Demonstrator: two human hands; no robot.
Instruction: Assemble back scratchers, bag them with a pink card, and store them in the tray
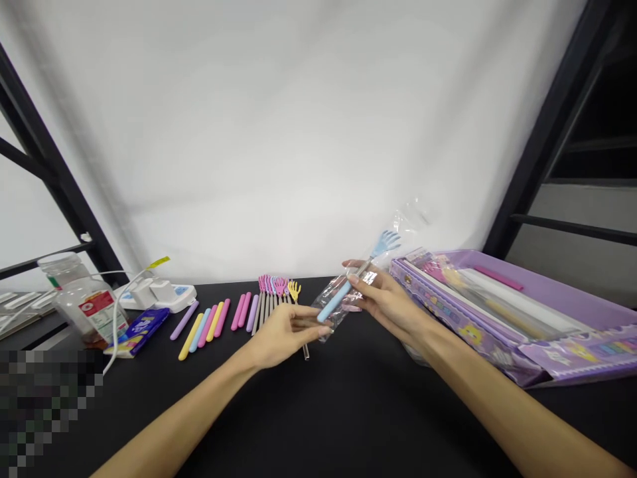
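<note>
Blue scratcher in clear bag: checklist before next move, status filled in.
1. Blue scratcher inside clear bag: ok, covered end to end.
2. Left hand on bag: ok, at its lower end.
3. Right hand on bag: ok, near mid-length.
4. Bag sealed: cannot tell.
5. Loose coloured sticks put away: not ok, lying left of left hand.
6. Purple box in view: ok, right of right hand.

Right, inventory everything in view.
Scratcher: one, blue, in hands
Wrapper: one, clear, round scratcher
Handles: nine, mixed colours, beside rods
Rods: several, silver with coloured heads, mid-table
Box: one, purple, right
Sticks: several, mixed colours, boxed
Jar: one, clear, left
Packet: one, blue, beside jar
Power strip: one, white, behind packet
Plugs: two, white, on power strip
Cords: several, white, left
Table: one, black, below
Wall: one, white, behind
Bars: several, black, both sides
Left hand: one, bare, gripping wrapper
Right hand: one, bare, gripping wrapper
</note>
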